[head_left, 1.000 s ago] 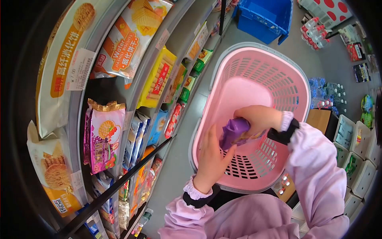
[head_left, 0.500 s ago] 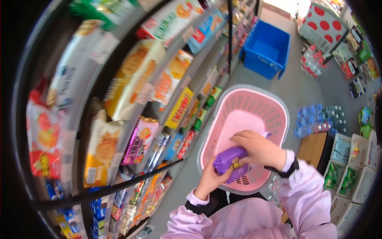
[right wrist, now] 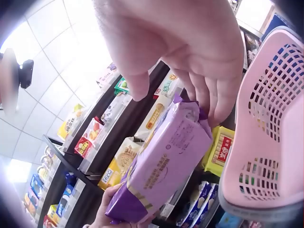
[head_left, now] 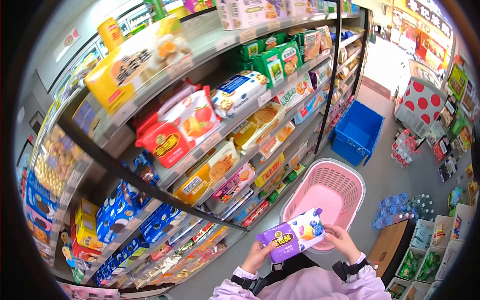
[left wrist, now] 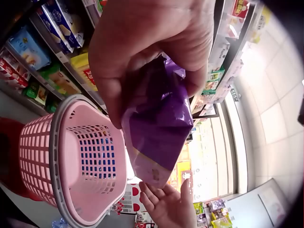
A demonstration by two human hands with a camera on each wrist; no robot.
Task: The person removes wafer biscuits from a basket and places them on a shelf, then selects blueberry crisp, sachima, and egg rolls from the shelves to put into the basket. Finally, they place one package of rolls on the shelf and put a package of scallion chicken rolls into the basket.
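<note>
A purple packaged snack [head_left: 295, 236] with blueberries printed on its front is held up between my hands, face up in the head view. My left hand [head_left: 255, 257] grips its left end, thumb on the front; in the left wrist view the fingers wrap around the purple wrapper [left wrist: 159, 126]. At the other end is my right hand [head_left: 342, 242], its fingers fairly straight at the crimped edge and its thumb apart. The right wrist view shows the printed pale back of the pack [right wrist: 166, 152]. Beyond the pack, the pink basket [head_left: 320, 192] stands on the floor.
Stocked snack shelves [head_left: 200, 150] run along the left, with a dark rail [head_left: 145, 185] across them. A blue crate [head_left: 357, 132] stands beyond the basket. To the right are bottle packs [head_left: 400, 210], a wooden surface [head_left: 397, 242] and white bins [head_left: 425, 235].
The purple pack has come up out of the basket toward the body and turned front up. The right hand has moved from over it to its right end. The head view has tilted up toward the shelves.
</note>
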